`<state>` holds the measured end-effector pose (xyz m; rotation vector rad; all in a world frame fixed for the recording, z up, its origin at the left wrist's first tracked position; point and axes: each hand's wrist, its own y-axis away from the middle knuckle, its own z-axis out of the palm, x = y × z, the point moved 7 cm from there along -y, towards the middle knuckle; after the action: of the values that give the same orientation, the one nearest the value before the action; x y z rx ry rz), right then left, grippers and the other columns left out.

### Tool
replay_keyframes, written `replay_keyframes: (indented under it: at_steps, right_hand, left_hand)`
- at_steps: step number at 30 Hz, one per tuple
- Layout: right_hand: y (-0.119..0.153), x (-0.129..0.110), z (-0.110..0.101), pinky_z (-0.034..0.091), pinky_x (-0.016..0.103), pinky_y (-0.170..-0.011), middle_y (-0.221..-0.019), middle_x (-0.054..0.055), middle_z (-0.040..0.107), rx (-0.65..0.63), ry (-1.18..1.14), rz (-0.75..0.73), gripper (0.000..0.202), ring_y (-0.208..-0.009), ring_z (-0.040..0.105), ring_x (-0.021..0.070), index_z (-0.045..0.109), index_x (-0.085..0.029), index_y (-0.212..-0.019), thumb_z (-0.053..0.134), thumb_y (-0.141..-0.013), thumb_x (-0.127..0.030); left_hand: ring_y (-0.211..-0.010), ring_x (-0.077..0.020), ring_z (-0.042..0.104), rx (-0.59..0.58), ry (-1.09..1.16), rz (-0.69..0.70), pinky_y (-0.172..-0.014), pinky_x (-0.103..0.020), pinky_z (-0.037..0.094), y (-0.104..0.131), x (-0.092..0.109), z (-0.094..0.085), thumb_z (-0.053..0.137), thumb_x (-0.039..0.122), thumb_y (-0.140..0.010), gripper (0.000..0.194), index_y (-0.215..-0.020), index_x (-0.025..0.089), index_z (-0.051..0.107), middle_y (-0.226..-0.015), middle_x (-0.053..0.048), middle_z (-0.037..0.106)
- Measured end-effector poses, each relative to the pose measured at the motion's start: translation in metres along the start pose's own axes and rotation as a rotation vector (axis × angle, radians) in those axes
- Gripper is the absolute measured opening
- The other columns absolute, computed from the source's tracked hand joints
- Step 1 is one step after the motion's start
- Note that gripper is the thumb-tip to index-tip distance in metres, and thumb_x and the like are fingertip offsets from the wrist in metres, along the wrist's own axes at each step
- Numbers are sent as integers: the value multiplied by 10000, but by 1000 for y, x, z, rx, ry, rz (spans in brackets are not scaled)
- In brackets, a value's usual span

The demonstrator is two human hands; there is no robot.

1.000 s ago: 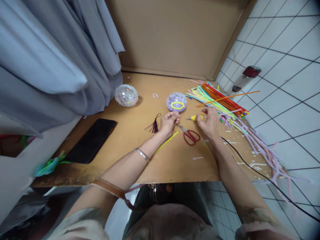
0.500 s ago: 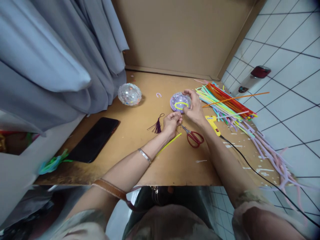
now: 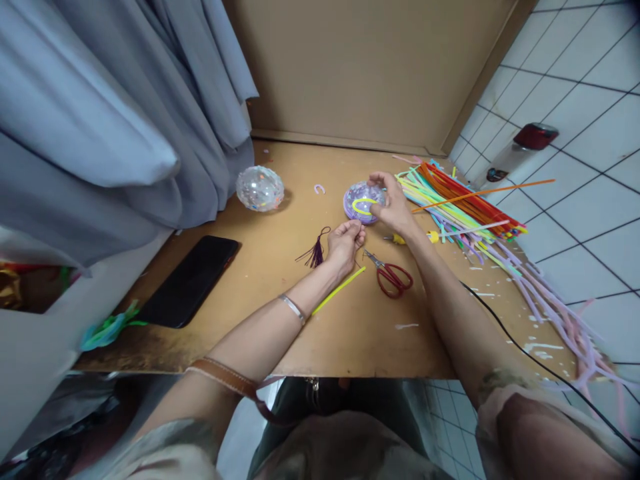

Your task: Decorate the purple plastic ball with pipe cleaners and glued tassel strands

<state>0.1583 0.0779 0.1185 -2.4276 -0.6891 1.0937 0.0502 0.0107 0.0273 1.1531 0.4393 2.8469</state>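
Tan table (image 3: 270,280) is carrying the purple ball (image 3: 359,192) beyond the scissors (image 3: 395,279). Left hand (image 3: 344,244) is pinching fingers at its near edge, hold unclear; right hand (image 3: 395,208) is curving half-open fingers around its right side, probably steadying it.

A slim silver bangle (image 3: 293,309) circles the left wrist (image 3: 311,291), and a brown strap (image 3: 223,375) with pale edging wraps that forearm (image 3: 255,343). Both sleeves (image 3: 547,427) are short, loose and mottled in faded tones.
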Motion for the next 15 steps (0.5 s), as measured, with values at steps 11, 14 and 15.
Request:
replay_keyframes:
  at_steps: [11,14,15]
  right_hand:
    - [-10,12,3,403,554,-1136,-1315,118,596,-72,-101,-28,638,-1260,547,334,532,-233,-1245,640,-616,-246]
    - [-9,12,2,388,556,-1156,-1326,113,586,-85,-113,-16,641,-1278,532,331,539,-241,-1247,649,-616,-273]
    - [-9,12,2,385,554,-1160,-1324,110,588,-89,-118,-8,643,-1281,530,330,540,-243,-1246,651,-614,-279]
  left_hand:
    - [-543,-25,508,7,23,72,-629,-169,435,-11,-2,3,687,91,-877,181,-731,132,589,-642,37,593]
    - [-533,-25,509,38,40,67,-616,-169,429,-12,-2,4,667,81,-886,179,-734,131,588,-631,37,592]
    - [-533,-25,512,44,43,61,-617,-170,431,-13,-3,4,678,80,-877,177,-733,130,588,-630,37,595]
